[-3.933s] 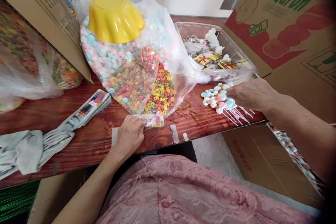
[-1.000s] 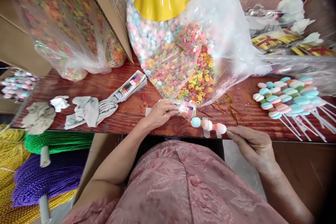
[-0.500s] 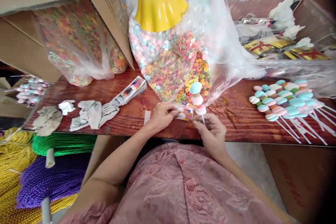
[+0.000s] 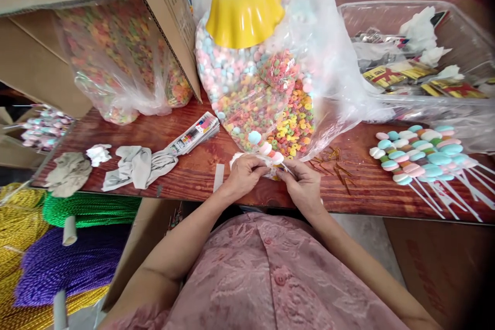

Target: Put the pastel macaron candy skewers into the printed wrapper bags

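My right hand [image 4: 303, 185] pinches the white stick of a marshmallow skewer [image 4: 266, 148], which tilts to the left with blue, white and pink pieces on it. Closed fingers of my left hand [image 4: 245, 178] hold a small printed plastic bag [image 4: 274, 172] at the table edge. The skewer's candy lies over the bag; whether any of it is inside I cannot tell. Just beyond my hands lies a big clear bag of ring gummies [image 4: 296, 126] and marshmallows. To the right rests a pile of similar skewers [image 4: 429, 154] with white sticks.
A yellow fluted bowl [image 4: 245, 7] sits upside down on the candy bag. Gold twist ties [image 4: 336, 165] lie right of my hands. Flat printed bags [image 4: 197, 134] and a grey cloth [image 4: 133, 165] are on the left. A clear plastic bin [image 4: 386, 5] stands back right, a cardboard box [image 4: 174, 15] back left.
My right hand has brought the skewer left and down, from upright to tilted, over the bag in my left hand. The hands are closer together.
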`<move>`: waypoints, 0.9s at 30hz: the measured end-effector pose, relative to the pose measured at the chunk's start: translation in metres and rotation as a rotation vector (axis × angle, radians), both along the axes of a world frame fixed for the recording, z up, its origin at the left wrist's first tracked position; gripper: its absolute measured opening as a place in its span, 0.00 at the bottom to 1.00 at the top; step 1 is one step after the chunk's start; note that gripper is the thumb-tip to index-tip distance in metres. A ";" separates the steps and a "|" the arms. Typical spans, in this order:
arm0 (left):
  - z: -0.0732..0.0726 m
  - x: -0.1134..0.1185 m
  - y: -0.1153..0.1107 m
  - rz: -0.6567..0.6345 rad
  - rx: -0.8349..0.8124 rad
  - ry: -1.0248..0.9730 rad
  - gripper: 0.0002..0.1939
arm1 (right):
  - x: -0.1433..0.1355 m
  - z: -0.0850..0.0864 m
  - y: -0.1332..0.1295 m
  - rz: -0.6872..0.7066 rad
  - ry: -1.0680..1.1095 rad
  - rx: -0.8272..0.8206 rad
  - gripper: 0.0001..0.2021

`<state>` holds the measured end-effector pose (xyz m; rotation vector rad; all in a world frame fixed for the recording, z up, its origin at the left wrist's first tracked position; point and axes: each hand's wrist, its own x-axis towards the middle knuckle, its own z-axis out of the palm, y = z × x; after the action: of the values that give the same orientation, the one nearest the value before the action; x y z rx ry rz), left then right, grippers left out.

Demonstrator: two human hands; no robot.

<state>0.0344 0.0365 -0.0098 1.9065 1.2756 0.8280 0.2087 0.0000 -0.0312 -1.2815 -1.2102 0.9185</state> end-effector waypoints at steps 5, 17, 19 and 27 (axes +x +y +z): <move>-0.004 -0.005 -0.003 -0.066 0.066 0.091 0.05 | 0.002 0.002 0.010 0.016 -0.117 0.028 0.09; -0.007 -0.005 0.004 -0.019 0.073 0.176 0.06 | -0.001 0.019 0.003 -0.102 0.241 -0.039 0.09; -0.005 -0.004 0.005 -0.031 0.046 0.199 0.05 | 0.000 0.016 0.004 -0.118 0.225 -0.036 0.09; 0.006 -0.005 0.012 -0.106 -0.058 0.283 0.06 | 0.007 0.008 0.005 -0.101 0.140 -0.012 0.08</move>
<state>0.0295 0.0483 -0.0041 2.0776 1.3326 0.4743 0.2154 0.0049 -0.0230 -1.2551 -1.0232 0.9269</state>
